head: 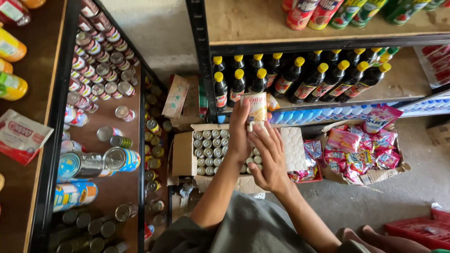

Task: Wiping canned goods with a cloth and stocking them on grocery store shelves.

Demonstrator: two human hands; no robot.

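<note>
a small pale packet [257, 107] stands upright with its long axis vertical and its printed face toward the camera, held in front of the lower shelf's dark yellow-capped bottles [300, 77] and above an open cardboard box of small cans [208, 152] on the floor. the left hand [240, 133] wraps its fingers around the packet's left edge, while the right hand [269, 157] pinches its bottom edge with spread fingers. another box of pink sachets [358, 152] sits to the right, and cans [101, 161] fill the left rack.
</note>
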